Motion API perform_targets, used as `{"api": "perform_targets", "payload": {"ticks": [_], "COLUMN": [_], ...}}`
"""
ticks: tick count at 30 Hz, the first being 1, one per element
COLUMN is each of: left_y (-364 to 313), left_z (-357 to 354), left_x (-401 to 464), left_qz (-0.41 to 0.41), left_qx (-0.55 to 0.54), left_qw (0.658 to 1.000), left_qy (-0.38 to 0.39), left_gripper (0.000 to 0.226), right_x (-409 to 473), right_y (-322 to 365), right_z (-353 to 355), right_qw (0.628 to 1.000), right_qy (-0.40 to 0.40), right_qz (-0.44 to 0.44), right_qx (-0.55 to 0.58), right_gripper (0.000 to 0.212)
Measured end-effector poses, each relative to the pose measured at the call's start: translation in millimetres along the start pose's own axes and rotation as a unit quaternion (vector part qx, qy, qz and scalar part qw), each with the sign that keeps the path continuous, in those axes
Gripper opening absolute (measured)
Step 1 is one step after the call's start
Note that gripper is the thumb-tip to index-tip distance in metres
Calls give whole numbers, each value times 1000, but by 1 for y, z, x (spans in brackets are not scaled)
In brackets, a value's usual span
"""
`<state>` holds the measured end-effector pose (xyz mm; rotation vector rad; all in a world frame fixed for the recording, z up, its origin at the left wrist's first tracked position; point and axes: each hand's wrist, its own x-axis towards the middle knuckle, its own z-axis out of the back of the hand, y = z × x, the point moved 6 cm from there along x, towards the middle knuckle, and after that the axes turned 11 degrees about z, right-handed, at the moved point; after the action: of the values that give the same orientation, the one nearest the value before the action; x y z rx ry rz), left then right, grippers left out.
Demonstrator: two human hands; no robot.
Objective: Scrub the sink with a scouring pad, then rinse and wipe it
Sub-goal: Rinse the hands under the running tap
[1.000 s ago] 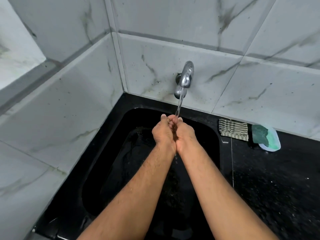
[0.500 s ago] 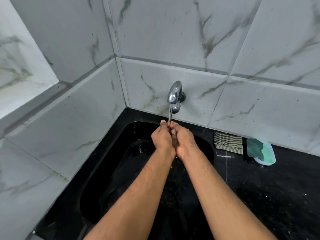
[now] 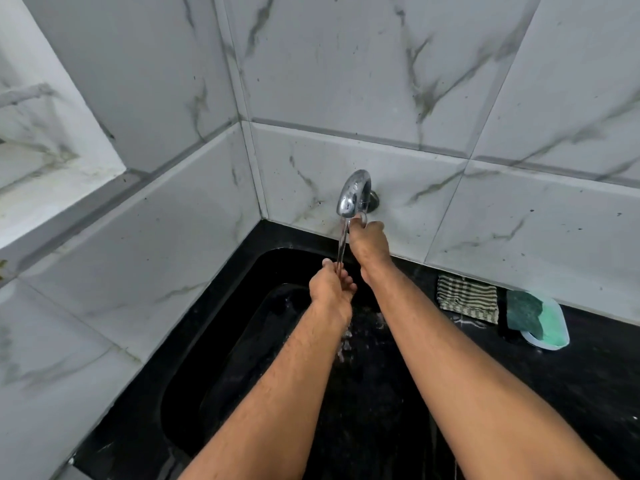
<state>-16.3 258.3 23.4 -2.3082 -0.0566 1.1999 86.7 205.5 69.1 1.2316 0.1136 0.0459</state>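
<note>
A black sink point(image 3: 194, 386) is set into a black counter in a tiled corner. A chrome tap point(image 3: 353, 194) on the back wall runs a thin stream of water. My left hand point(image 3: 330, 289) is under the stream over the basin, fingers loosely curled, holding nothing. My right hand point(image 3: 369, 242) is raised to the tap, fingers closed on the small handle beneath the spout. A green scouring pad point(image 3: 524, 310) lies in a pale dish point(image 3: 554, 329) on the counter to the right. A striped cloth point(image 3: 467, 297) lies beside it.
Marble-look wall tiles close in the sink at the back and left. The black counter point(image 3: 571, 393) stretches right of the basin, wet and speckled. A white ledge point(image 3: 41, 174) sits at the upper left.
My hands were pressed together under the stream; now the right hand has lifted up to the tap handle and the left stays under the water. The view has tilted upward.
</note>
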Motion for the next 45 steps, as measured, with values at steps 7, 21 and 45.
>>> {"api": "perform_targets", "payload": {"ticks": [7,21,45], "left_y": [-3,10,12], "left_z": [-2,5,14], "left_x": [15,32,33], "left_qz": [-2,42,1], "left_qx": [9,-6,-4], "left_qw": [1000,999,1000], "left_qy": [10,5,-19], "left_gripper": [36,34,30], "right_x": [21,28,28], "right_y": [-24,-36,-42], "right_z": [-13,-21,-38], "right_qw": [969,926,828], "right_qy": [-32,-16,56], "right_qz": [-116,-181,-261], "right_qx": [216,330,493], "right_gripper": [64,44,36]}}
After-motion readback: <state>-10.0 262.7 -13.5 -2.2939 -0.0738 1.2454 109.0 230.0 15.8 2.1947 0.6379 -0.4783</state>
